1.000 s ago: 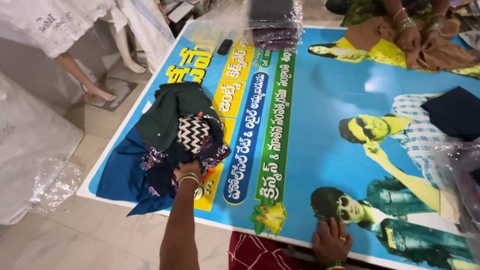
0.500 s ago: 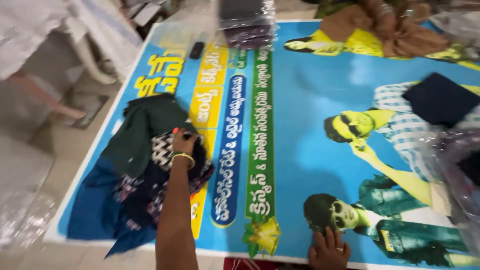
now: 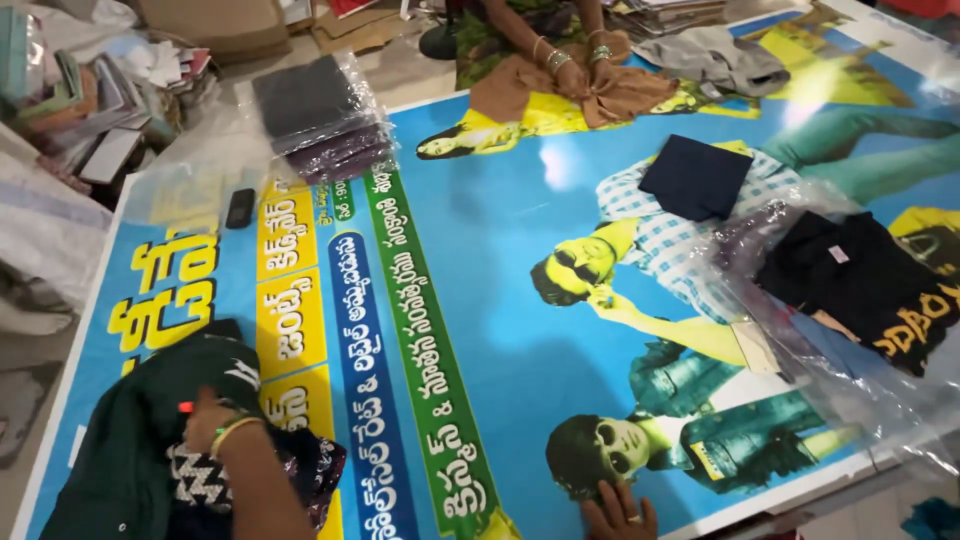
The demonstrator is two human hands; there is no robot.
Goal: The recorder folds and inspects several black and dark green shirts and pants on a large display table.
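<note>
My left hand (image 3: 205, 425), with a bangle at the wrist, lies on a heap of clothes at the lower left, its fingers curled into a dark green garment (image 3: 130, 440). A black-and-white zigzag cloth (image 3: 200, 478) lies just under that wrist. My right hand (image 3: 615, 512), wearing a ring, presses flat with spread fingers on the big blue printed banner (image 3: 500, 260) at the bottom edge. It holds nothing.
Another person's hands (image 3: 580, 75) work a brown garment (image 3: 560, 100) at the top. A grey garment (image 3: 715, 60), a folded navy cloth (image 3: 695, 178), a black printed shirt in clear plastic (image 3: 870, 285), bagged dark clothes (image 3: 320, 120) and a small black device (image 3: 240, 208) lie on the banner.
The view has swung to the right and nearer, showing more of the banner's far side. My left hand stays on the clothes heap and my right hand stays flat on the banner.
</note>
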